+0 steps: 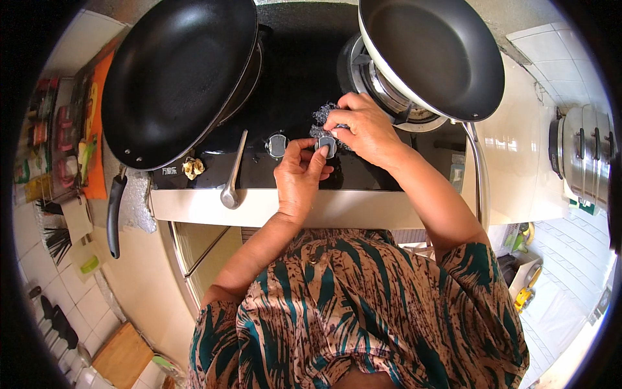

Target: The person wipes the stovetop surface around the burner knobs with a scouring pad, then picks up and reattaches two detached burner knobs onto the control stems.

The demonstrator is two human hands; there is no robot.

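With thumb and fingers, my left hand (297,172) grips a grey control knob (326,146) near the front edge of the black gas hob (301,53). Whether this knob sits on its shaft or is lifted off, I cannot tell. A grey metal-wool scourer (324,114) is pinched in my right hand (362,127), just beyond the knob and against it. Part of the scourer is hidden under my right fingers. Left of the held knob is a second, similar control knob (277,145) on the hob, with wet marks around it.
A black wok (180,78) rests over the left burner, its handle (115,214) overhanging the front. A white-sided frying pan (432,53) tilts over the right burner (374,82). A metal spoon (235,177) and a crumpled yellowish scrap (193,168) lie at the front left.
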